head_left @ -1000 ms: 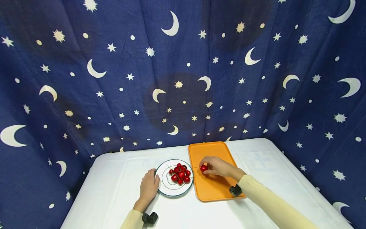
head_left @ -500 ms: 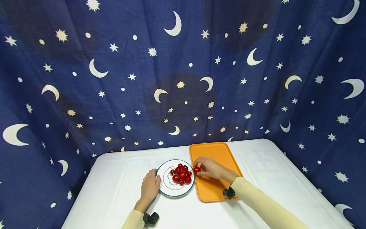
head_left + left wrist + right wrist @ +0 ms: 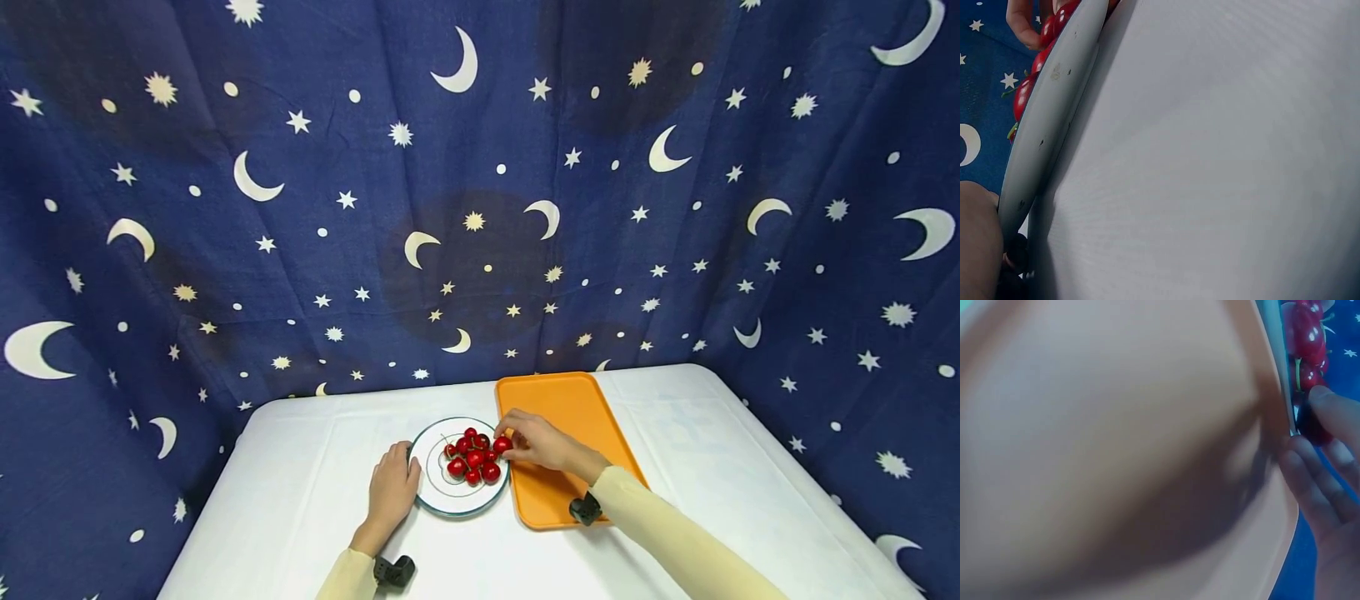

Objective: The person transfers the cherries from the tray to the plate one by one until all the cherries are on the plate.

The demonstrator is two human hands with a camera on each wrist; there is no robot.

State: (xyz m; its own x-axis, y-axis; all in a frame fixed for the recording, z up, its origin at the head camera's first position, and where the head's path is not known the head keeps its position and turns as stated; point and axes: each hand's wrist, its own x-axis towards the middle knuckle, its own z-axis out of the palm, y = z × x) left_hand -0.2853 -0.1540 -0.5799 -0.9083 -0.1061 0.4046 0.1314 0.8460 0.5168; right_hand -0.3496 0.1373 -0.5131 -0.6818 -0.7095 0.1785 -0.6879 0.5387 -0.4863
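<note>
A white plate (image 3: 442, 500) with a dark green rim holds a cluster of red cherries (image 3: 474, 458), some with green stems. My left hand (image 3: 393, 487) grips the plate's left edge. In the left wrist view, part of that hand (image 3: 977, 240) meets the plate's rim, the plate's underside (image 3: 1054, 125) facing the camera. My right hand (image 3: 543, 443) pinches a cherry (image 3: 502, 445) between thumb and fingers at the plate's right rim, close beside the others. In the right wrist view this held cherry (image 3: 1311, 425) looks dark, just past the tray's edge.
An orange tray (image 3: 558, 400) lies right of the plate, under my right hand and forearm. Both stand on a white-covered table (image 3: 315, 467). A dark blue curtain (image 3: 337, 250) with moons and stars hangs behind and around it.
My right hand has carried the pinched cherry leftward from over the orange tray to the plate's right rim. My left hand stays at the plate's left edge.
</note>
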